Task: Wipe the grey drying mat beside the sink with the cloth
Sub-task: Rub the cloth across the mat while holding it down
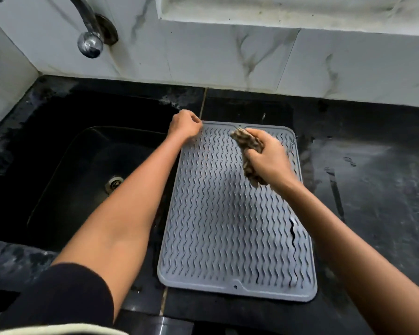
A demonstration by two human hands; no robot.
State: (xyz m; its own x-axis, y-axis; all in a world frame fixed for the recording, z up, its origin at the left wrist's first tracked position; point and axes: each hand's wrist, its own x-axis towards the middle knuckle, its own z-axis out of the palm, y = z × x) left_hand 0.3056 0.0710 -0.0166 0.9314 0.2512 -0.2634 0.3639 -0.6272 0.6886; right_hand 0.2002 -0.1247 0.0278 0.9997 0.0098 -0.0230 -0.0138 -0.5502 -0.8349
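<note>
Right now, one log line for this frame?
step: wiping | right hand: gripping cloth at mat far end | left hand: pinching mat's far-left corner

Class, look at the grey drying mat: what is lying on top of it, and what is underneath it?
On the mat: the cloth, bunched in the right hand, near the far edge; the left hand at its far-left corner. Underneath: the black countertop, hidden where the mat covers it.
</note>
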